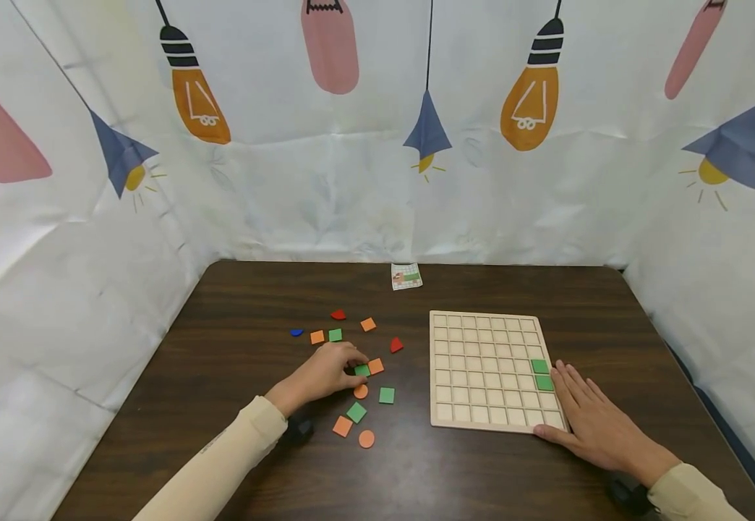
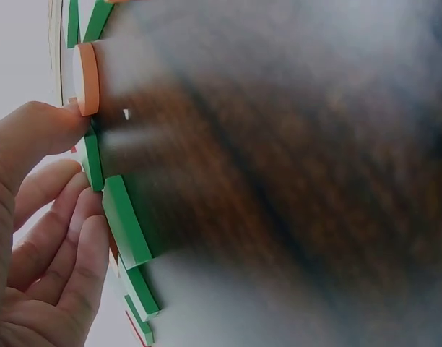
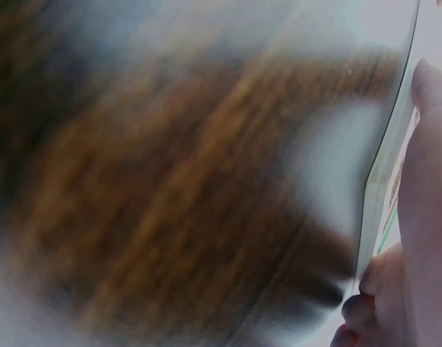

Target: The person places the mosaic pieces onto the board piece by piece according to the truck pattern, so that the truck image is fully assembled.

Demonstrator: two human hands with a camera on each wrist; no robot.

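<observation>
My left hand point(image 1: 325, 373) reaches down among the scattered pieces, thumb and index finger on either side of a green square tile point(image 1: 361, 370), which they pinch. In the left wrist view this green tile point(image 2: 92, 160) shows between the fingertips, with an orange round piece point(image 2: 89, 79) beside the thumb. An orange square point(image 1: 375, 366) lies right next to the held tile. My right hand point(image 1: 595, 420), fingers straight, rests along the right edge of the wooden grid board point(image 1: 481, 424), its thumb at the near corner. Two green squares point(image 1: 542, 374) sit in the board's right column.
Orange squares point(image 1: 342, 426), green squares point(image 1: 387, 395), an orange disc point(image 1: 367, 439), red pieces point(image 1: 396, 345) and a blue piece point(image 1: 296, 332) lie about the left hand. A small printed card point(image 1: 406, 276) is at the table's far edge, before a patterned curtain point(image 1: 325, 195).
</observation>
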